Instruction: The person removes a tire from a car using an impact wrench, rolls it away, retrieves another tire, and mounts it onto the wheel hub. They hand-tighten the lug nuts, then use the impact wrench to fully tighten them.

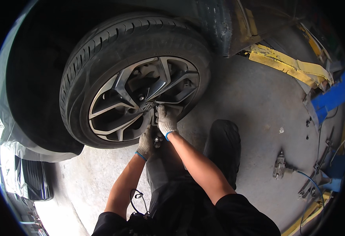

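Observation:
In front of me is a car wheel with a black tyre [75,84] and a two-tone, dark and silver alloy rim [119,84]. Both my hands wear pale knitted gloves with blue cuffs. My right hand [167,122] is closed, its fingertips at the rim just beside the round centre cap [147,106]; whatever they grip is hidden. Just below and to the left, my left hand [145,142] is closed too, with its fingers up against the lower spokes. Shiny metal lug nuts [156,144] show beside the left glove; I cannot tell whether it holds them or they rest on my thigh.
A dark fender [43,129] surrounds the tyre on the left. A yellow lift arm [286,65] reaches in at the upper right, near a blue lift part [333,96]. On the concrete floor [255,129] lies an air tool [279,165] with a blue hose [310,177].

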